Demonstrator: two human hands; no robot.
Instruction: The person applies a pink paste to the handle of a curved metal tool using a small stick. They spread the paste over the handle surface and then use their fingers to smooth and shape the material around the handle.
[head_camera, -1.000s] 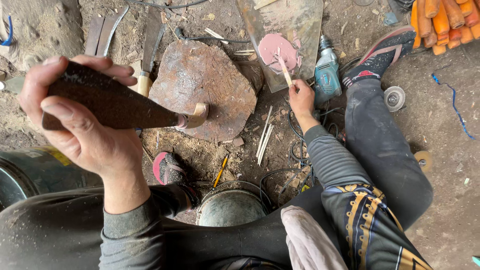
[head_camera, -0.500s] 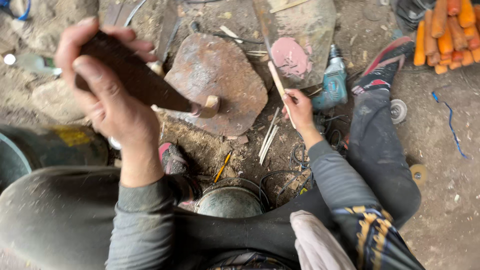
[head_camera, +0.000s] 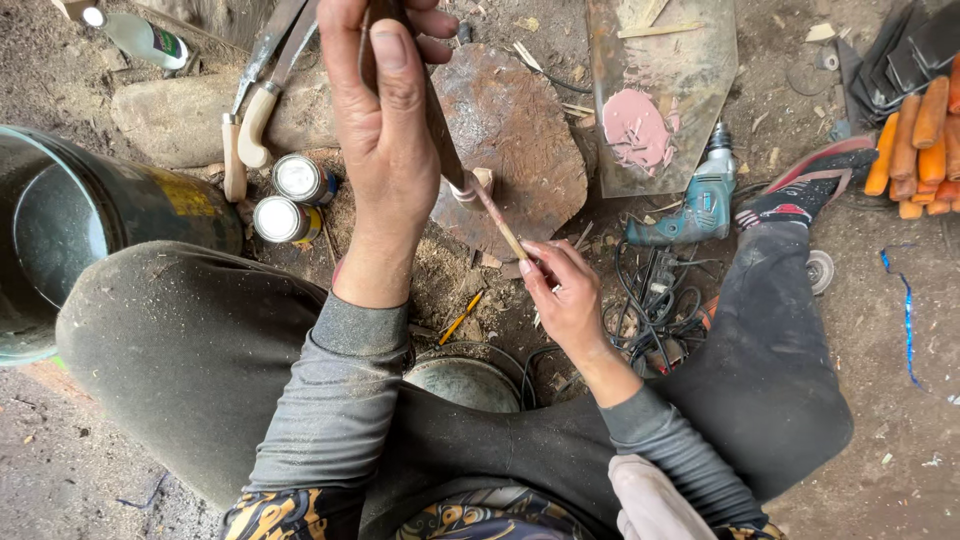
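While the left hand (head_camera: 385, 120) was clenched around a dark, rusty-brown metal blade (head_camera: 440, 130), holding it up over the lap, the right hand (head_camera: 565, 295) pinched a thin wooden stick smeared with pink paste (head_camera: 500, 225) and had its tip touching the blade's lower end, right by a small pale wooden stub. The blade looked pretty rough: dull, pitted, no shine, and mostly hidden behind the fingers, so I couldn't tell its full shape.

Space was tight honestly. Directly under the hands sat a flat rust-coloured stone slab (head_camera: 520, 130), and a teal power drill (head_camera: 700, 200) lay just beside it on the right, with tangled black cord near the right wrist. A metal sheet with a blob of pink paste (head_camera: 640, 130) lay beyond the drill. On the left, two small round tins (head_camera: 290, 200) stood near a big dark green barrel (head_camera: 90, 230). The knees boxed things in on both sides, dirt floor all round.
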